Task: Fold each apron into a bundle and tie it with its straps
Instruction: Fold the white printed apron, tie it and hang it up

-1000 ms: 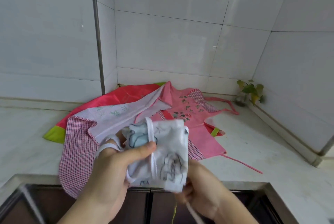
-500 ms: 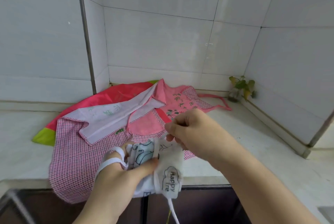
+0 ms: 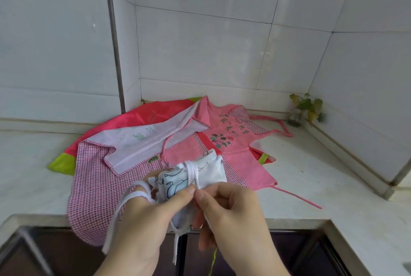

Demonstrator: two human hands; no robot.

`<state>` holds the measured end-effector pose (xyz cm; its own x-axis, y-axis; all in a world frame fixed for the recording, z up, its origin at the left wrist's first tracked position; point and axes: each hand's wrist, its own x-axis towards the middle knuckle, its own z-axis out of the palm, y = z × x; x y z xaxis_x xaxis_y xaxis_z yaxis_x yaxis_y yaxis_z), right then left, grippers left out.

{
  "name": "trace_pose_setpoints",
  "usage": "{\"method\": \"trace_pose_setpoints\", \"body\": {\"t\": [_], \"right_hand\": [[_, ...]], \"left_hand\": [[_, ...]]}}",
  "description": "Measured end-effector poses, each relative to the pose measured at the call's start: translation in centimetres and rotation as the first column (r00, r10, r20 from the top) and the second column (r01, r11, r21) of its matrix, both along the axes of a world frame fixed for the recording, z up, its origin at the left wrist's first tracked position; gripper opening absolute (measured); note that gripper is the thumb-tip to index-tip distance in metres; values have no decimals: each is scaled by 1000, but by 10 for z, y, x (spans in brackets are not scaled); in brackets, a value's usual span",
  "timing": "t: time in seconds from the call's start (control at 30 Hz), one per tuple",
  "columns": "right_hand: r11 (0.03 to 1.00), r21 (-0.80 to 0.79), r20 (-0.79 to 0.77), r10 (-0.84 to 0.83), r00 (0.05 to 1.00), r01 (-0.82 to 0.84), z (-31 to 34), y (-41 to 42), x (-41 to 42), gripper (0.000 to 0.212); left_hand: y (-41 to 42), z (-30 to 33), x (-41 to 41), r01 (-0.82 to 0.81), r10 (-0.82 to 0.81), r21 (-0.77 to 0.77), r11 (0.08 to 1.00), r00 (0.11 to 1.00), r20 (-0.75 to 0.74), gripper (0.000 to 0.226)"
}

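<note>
Landmark: the white bundle, a folded apron with a blue and grey cartoon print, held in the air above the front edge of the counter.

Left hand — grips the bundle from its left side, thumb pressed across the printed face, the other fingers behind the cloth and hidden. A white strap runs over the back of this hand and hangs down below the bundle as a loose tail.

Right hand — just right of the bundle, thumb and forefinger pinched together on a second strap section at the bundle's lower right edge. The thumb tips of both hands nearly meet there. Remaining right fingers are curled under; I cannot tell what they touch.

Wrap: a strap crosses the bundle's upper face in what looks like two passes. Whether a knot is tied cannot be told.

Behind the bundle, flat on the counter: a pink checked apron, a pink printed apron with thin pink ties, a red apron with green trim underneath — all overlapping, unfolded.

Far right behind the bundle, in the wall corner: a small plant.

Below the bundle: a dark sink.
</note>
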<state>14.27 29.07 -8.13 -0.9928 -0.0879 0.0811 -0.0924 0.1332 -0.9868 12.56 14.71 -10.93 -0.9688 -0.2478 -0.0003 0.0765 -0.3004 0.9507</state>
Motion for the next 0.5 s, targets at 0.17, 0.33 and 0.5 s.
{"method": "trace_pose_setpoints", "body": {"t": [0.17,0.33,0.5], "right_hand": [[997,-23,-17,79,997,-80,-6,6,-3,32],[971,-68,23,230,973,-228,1,18,0,40],[947,-292,-122,-173,977,132,-5,45,-20,29]], "left_hand": [[-5,5,0,119,-121,87,989,993,10,72],[-8,5,2,52,-53,-38,998,998,-30,40],[-19,13,9,221,-220,33,975,975,-18,70]]}}
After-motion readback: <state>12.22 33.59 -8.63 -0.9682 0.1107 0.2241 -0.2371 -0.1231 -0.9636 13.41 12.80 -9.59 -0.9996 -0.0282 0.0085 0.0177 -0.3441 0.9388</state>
